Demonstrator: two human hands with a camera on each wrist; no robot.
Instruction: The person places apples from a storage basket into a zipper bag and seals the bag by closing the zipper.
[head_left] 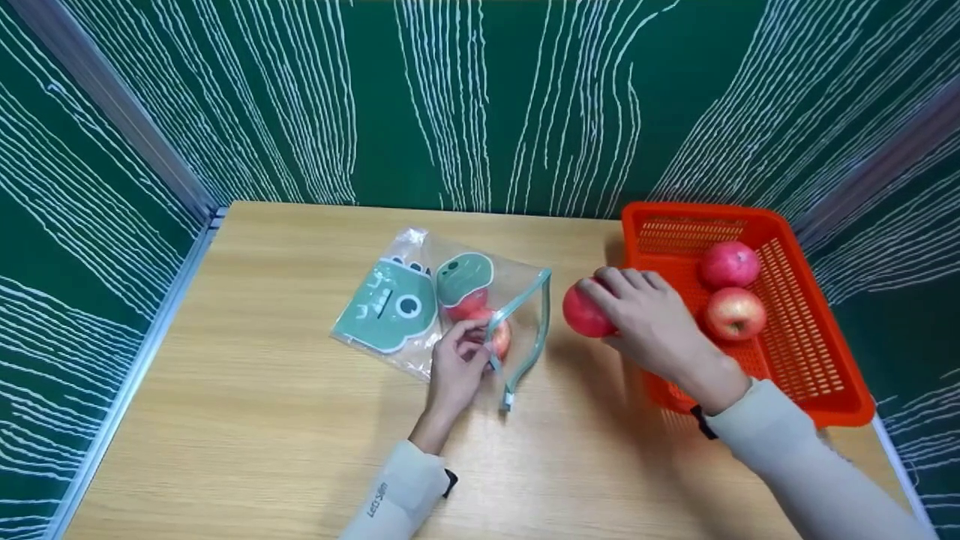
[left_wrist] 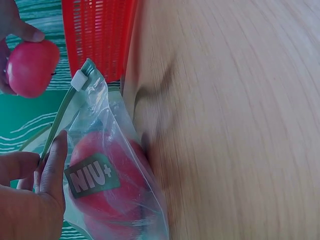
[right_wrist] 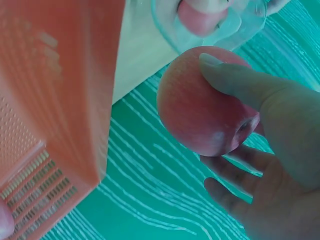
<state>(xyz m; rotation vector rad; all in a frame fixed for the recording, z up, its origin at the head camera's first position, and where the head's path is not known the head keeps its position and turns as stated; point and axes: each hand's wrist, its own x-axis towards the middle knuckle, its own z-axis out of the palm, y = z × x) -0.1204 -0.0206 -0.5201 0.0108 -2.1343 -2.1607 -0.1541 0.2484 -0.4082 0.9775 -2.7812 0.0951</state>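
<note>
My right hand (head_left: 651,321) grips a red apple (head_left: 587,310) in the air between the bag and the basket; the right wrist view shows the thumb across this apple (right_wrist: 205,107). With its fingers my left hand (head_left: 457,367) pinches the green zip edge of a clear plastic zip bag (head_left: 517,289), holding the mouth apart. Inside the bag lie red apples (left_wrist: 107,180), partly covered by the printed label. A green cartoon face (head_left: 397,304) is printed on the bag, and the white slider (left_wrist: 79,80) sits at one end of the zip.
An orange-red plastic basket (head_left: 832,341) stands on the right of the wooden table (head_left: 262,360). It holds two apples, a darker one (head_left: 730,264) behind a paler one (head_left: 736,313). Green walls with white lines enclose the back and sides.
</note>
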